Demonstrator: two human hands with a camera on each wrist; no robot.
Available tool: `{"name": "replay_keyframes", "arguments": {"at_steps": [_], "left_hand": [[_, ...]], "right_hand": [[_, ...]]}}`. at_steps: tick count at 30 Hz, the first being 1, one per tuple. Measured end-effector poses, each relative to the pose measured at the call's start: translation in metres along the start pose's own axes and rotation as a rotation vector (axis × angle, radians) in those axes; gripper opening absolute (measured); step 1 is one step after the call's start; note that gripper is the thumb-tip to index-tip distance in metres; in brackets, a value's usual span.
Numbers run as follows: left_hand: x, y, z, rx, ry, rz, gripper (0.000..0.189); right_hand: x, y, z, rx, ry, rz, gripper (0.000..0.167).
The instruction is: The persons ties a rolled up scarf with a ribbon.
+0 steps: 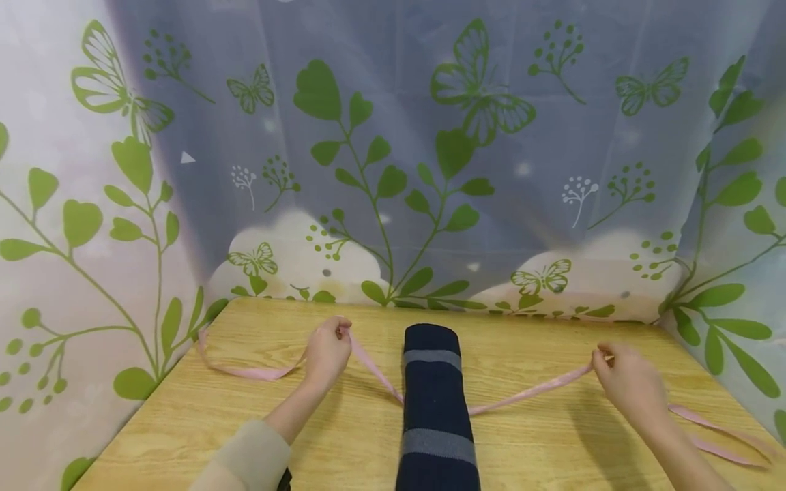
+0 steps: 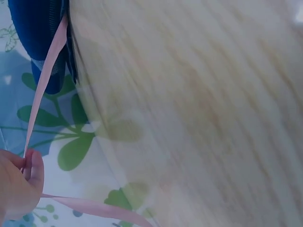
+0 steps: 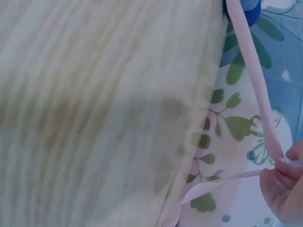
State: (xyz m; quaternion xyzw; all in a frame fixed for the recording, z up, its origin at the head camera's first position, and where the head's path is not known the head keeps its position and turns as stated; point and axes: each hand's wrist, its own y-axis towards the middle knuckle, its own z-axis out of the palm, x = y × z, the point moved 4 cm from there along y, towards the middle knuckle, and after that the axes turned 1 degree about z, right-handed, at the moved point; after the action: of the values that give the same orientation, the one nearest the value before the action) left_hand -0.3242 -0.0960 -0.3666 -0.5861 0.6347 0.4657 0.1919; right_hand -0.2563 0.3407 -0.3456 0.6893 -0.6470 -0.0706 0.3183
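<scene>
One dark roll (image 1: 434, 402) at 6 o'clock on one surface (image 1: 528, 453), long axis 12-to-6; two lengths of pink ribbon (image 1: 531, 393), toward 10 and 2, pinched in left grip (image 1: 328, 351) and right grip (image 1: 632, 382).

In the head view I receive even, moderate light. To the right of the dark roll (image 1: 439, 402), a soft shadow lies on the table (image 1: 528, 450) near the right hand (image 1: 632, 389), which looks slightly blurred. Both wrist views appear to me hazy and pale, with the table's grain smeared.

A screened-off nook: wooden table (image 1: 528, 450), butterfly-print hangings (image 1: 393, 88)
</scene>
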Motion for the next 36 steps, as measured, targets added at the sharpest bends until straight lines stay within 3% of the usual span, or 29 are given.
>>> {"name": "replay_keyframes", "arguments": {"at_steps": [6, 12, 20, 26, 30, 36], "left_hand": [[-0.004, 0.002, 0.001, -0.002, -0.053, 0.005, 0.020], [-0.006, 0.002, 0.005, 0.034, -0.103, 0.013, 0.018], [-0.016, -0.001, 0.011, 0.121, -0.150, 0.048, 0.018], [-0.022, -0.001, 0.014, 0.173, -0.159, 0.038, 0.018], [-0.024, 0.000, 0.015, 0.198, -0.138, 0.052, 0.020], [-0.029, 0.002, 0.020, 0.266, -0.092, 0.066, 0.028]], "right_hand": [[0.004, 0.005, -0.004, 0.043, 0.160, 0.164, 0.027], [0.016, 0.007, -0.002, 0.140, 0.250, 0.218, 0.029], [0.026, 0.008, 0.003, 0.204, 0.278, 0.178, 0.036], [0.027, 0.008, 0.005, 0.237, 0.304, 0.162, 0.033], [0.031, 0.007, 0.006, 0.259, 0.331, 0.155, 0.031], [0.043, 0.007, 0.007, 0.264, 0.280, 0.129, 0.026]]}}
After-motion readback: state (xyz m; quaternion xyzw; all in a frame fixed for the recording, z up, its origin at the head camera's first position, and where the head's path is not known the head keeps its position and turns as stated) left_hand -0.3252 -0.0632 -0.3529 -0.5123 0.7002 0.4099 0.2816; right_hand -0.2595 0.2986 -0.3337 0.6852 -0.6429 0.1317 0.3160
